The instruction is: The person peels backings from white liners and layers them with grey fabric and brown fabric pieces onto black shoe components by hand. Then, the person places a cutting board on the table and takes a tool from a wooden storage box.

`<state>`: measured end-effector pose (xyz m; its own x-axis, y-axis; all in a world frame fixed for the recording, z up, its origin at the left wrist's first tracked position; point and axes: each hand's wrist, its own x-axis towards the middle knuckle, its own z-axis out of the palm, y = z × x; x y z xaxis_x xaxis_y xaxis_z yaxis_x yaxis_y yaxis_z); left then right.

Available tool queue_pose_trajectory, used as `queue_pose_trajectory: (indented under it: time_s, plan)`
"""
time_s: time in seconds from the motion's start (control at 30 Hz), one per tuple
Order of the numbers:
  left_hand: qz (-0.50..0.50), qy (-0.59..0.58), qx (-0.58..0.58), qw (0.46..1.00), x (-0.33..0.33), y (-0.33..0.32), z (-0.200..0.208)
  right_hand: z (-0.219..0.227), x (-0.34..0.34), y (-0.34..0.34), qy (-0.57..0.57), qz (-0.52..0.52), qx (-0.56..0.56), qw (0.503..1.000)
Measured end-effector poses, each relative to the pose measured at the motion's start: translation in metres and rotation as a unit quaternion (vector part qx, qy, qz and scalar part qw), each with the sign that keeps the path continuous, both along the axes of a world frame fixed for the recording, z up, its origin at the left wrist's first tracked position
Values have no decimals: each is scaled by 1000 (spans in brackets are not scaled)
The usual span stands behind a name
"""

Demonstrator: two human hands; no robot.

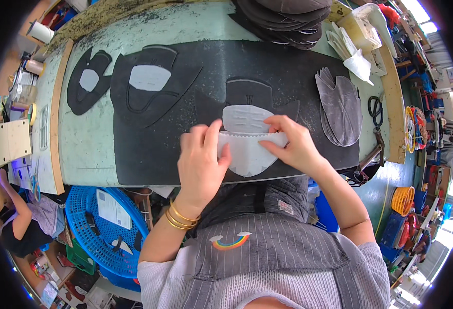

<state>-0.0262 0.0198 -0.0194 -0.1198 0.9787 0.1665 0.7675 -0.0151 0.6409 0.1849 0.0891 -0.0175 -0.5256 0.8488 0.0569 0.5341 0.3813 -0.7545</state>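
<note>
Both my hands hold a white, curved piece of sheet material with a zigzag upper edge. My left hand pinches its left end between thumb and fingers. At the other end, my right hand grips it with the thumb below and the fingers bent over the edge. Directly beyond it lies a dark cut piece, flat on the black mat, with a light grey patch on it. The white piece overlaps the near part of this dark piece, so I cannot tell whether they are joined.
Two similar dark pieces with patches lie to the left. A pile of dark pieces stands at the back, grey cut pieces and scissors at right. A blue basket and another person are lower left.
</note>
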Motion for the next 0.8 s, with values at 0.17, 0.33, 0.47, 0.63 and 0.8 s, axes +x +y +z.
queue_pose_trajectory:
  time_s: [0.17,0.33,0.47,0.63,0.8]
  plan:
    - [-281,79,7,957,29,-18,4,19,0,-10,-148,-63,275,948]
    - [-270,133,20,953,36,-27,25,15,129,15,-180,-232,223,930]
    - [-276,49,86,956,57,12,29,3,154,20,-85,-243,182,949]
    - [-160,-598,-116,777,126,18,35,47,66,-13,277,-247,-147,917]
    - [-8,-680,-154,716,104,11,26,46,25,-25,113,-215,191,951]
